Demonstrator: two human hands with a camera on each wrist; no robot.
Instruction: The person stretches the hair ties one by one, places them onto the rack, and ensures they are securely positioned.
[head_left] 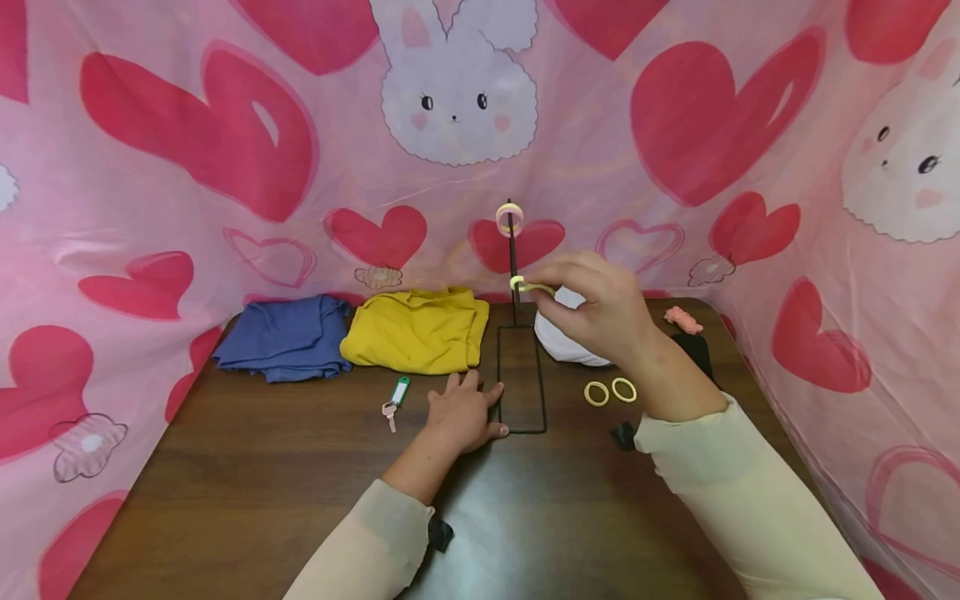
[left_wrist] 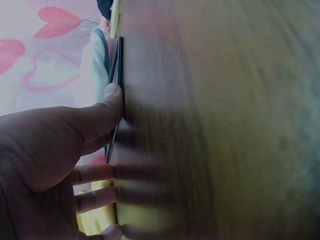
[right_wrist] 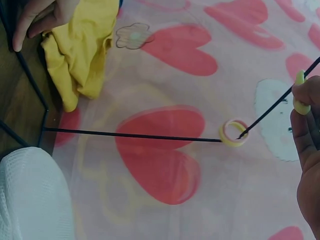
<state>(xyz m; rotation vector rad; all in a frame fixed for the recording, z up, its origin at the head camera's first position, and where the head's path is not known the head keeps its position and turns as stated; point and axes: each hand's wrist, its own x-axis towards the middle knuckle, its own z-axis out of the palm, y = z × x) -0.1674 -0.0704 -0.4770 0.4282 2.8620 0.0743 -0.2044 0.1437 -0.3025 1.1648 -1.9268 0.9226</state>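
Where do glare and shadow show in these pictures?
Head view: pale glare on the table, near the bottom middle; left wrist view: the left hand looks dim, dark streaks, perhaps shadows, beside it; right wrist view: the right hand is shaded against the brighter backdrop.

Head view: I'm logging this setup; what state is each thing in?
Black wire stand, upright, base flat on the table
Pink and yellow rings, hung on the stand
Held yellow ring, pinched by the right hand
Two loose yellow rings, flat, apart
Blue cloth, folded
Yellow cloth, folded
Key, flat, green tag attached
Pink cord, bundled
White mesh item, partly hidden
Black item, mostly hidden
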